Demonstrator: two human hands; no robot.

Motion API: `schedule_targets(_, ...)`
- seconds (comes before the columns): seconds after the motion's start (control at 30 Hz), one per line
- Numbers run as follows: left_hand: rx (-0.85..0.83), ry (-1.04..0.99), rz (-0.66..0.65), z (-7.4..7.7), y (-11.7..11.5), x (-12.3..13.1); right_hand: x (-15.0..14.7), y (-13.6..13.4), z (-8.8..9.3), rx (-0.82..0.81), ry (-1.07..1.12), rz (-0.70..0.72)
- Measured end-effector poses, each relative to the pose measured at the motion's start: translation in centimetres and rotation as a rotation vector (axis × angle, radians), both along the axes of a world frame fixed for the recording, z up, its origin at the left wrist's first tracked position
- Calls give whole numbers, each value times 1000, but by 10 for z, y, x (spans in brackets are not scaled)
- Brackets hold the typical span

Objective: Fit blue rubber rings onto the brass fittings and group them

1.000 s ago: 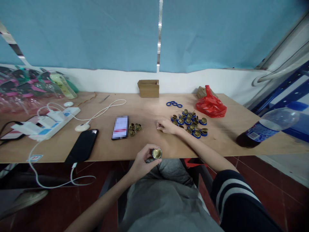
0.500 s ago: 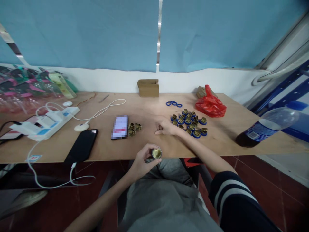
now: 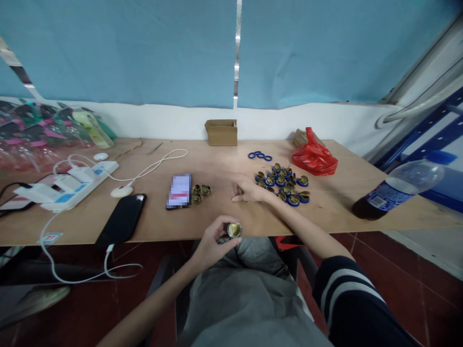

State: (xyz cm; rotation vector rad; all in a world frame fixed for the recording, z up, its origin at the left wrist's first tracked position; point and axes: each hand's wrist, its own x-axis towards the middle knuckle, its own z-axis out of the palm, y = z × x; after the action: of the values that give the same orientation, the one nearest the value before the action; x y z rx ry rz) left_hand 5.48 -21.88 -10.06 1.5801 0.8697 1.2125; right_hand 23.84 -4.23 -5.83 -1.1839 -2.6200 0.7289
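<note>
The left hand [image 3: 211, 243] holds a small brass cap [image 3: 234, 229] in its fingertip grip, just in front of the near edge of the counter [image 3: 224, 164], above the person's lap. The right hand [image 3: 249, 191] rests on the counter with fingers loosely spread, its grip empty, just beside the pile of brass caps with blue rings [image 3: 284, 184]. A phone [image 3: 180, 190] lies to the left, with a few bare caps [image 3: 200, 193] touching its right side.
</note>
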Motion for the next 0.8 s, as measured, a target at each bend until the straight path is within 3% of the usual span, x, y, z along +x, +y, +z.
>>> schedule_targets(0.37, -25, -12, 24, -3, -1, 0, 1, -5, 4, -81, 25, 2)
schedule_targets(0.53, -58, -73, 60, -5, 1, 2, 4, -15, 16, -105, 62, -3)
schedule_targets(0.7, -112, -115, 68, -3, 1, 1, 8, -62, 33, -42, 297, -67)
schedule_targets(0.8, -145, -108, 56, -1, 0, 0, 11, -105, 36, -172, 585, -117)
